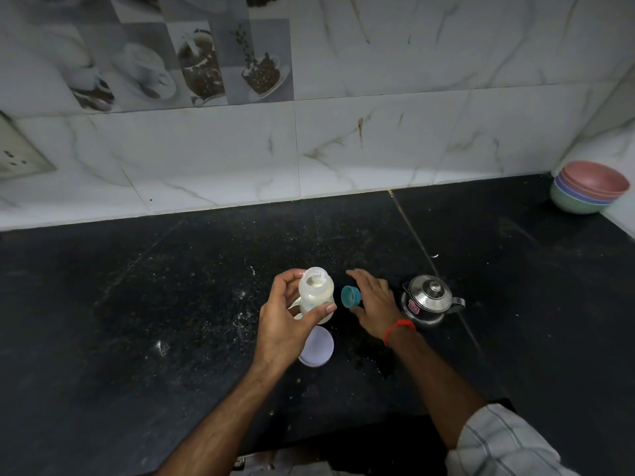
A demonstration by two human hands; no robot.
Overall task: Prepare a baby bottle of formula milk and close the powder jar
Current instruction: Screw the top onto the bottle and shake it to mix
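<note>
A clear baby bottle without its top stands in the middle of the black counter, with milky liquid inside and its mouth uncovered. My left hand wraps around its body, thumb in front. Just right of the bottle, a teal cap-like piece, perhaps the bottle's ring, is pinched in my right hand, its hollow side facing the bottle. A round lilac lid lies flat on the counter under my left hand. The powder jar itself is mostly hidden behind that hand.
A small steel kettle with a lid stands right beside my right hand. Stacked pastel bowls sit in the far right corner. White powder specks dot the counter. A tiled wall runs along the back, with a switch plate at left.
</note>
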